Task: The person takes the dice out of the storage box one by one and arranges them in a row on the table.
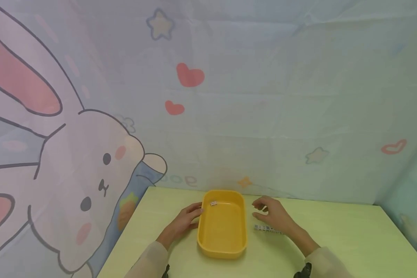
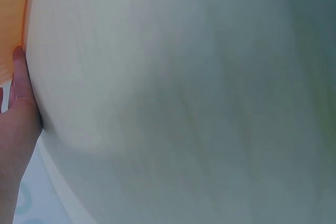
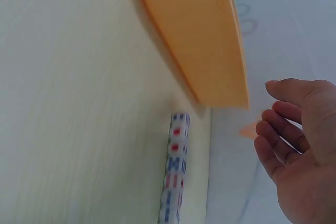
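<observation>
A yellow tray stands on the table. Against its left wall rests my left hand, its fingers mostly straight; the left wrist view catches only part of this hand at its edge. Inside the tray, near the far left corner, lie a few small white dice. Right of the tray runs a straight row of white dice, whose red and blue pips show on the dice in the right wrist view. My right hand hovers above this row, fingers loosely bent, thumb apart, holding nothing.
The light green table extends to both sides of the tray. Behind it hangs a cloth backdrop printed with a rabbit, hearts and stars. Another cloth hangs at the right.
</observation>
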`<state>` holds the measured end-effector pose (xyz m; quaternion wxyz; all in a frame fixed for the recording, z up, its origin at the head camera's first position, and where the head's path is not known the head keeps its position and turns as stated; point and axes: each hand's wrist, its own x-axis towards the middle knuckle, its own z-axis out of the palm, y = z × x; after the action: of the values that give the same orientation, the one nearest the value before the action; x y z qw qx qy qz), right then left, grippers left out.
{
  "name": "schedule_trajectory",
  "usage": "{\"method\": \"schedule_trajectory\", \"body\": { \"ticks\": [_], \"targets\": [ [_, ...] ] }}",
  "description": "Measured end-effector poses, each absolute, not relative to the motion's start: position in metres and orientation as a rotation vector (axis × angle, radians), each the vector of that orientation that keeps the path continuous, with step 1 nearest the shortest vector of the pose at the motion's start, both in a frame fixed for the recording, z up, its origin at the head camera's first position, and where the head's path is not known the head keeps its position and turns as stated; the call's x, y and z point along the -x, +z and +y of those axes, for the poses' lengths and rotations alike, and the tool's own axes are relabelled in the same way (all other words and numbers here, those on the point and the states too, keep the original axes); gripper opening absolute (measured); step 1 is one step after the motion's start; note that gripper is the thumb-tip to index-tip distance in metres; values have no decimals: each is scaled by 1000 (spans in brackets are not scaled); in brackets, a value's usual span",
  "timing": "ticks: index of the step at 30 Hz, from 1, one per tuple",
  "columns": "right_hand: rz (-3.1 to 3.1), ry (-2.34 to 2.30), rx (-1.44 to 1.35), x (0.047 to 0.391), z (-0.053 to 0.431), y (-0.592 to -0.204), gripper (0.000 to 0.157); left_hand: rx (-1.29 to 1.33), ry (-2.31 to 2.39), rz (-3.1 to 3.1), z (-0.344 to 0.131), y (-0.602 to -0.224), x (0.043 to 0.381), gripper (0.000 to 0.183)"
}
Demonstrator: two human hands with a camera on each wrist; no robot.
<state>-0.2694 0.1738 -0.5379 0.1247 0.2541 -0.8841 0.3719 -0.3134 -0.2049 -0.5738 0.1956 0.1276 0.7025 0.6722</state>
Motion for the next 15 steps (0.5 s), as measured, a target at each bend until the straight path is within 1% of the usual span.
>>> {"method": "schedule_trajectory", "body": {
  "ticks": [8, 15],
  "targets": [
    [-2504, 1178, -832, 291, 125, -534, 25, -346, 1887, 1964, -203, -575, 315, 60],
    [-2489, 1286, -796, 306, 95, -533, 29, -331, 1894, 1961, -201, -576, 318, 63]
  ]
}}
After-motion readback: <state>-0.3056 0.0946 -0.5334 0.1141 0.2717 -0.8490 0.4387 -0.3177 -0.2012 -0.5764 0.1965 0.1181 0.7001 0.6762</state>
